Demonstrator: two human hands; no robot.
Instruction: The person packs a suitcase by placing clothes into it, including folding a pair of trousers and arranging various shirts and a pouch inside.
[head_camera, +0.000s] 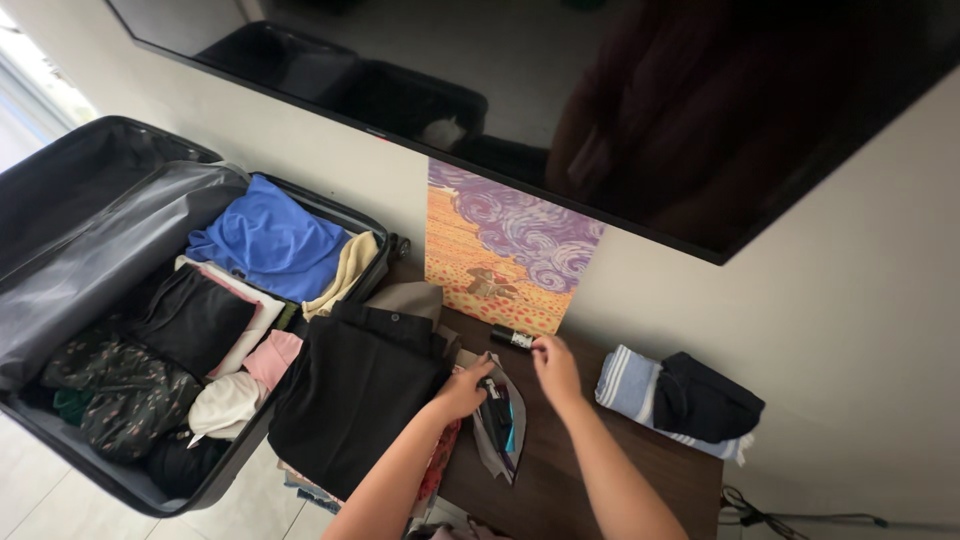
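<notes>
You are filling the pouch (503, 425) at the desk's (640, 450) front edge: your left hand (465, 392) grips its opening, your right hand (556, 368) pinches a black tube (512, 338). Next, lower the tube inside.

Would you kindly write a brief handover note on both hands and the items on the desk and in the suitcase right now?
Left hand holds open the grey pouch on the brown desk.
Right hand grips a small black tube just above the pouch.
Done: open suitcase filled with clothes; black folded garment lies at its edge.
Left: tube still outside the pouch; striped towel and dark bundle on the desk.
</notes>
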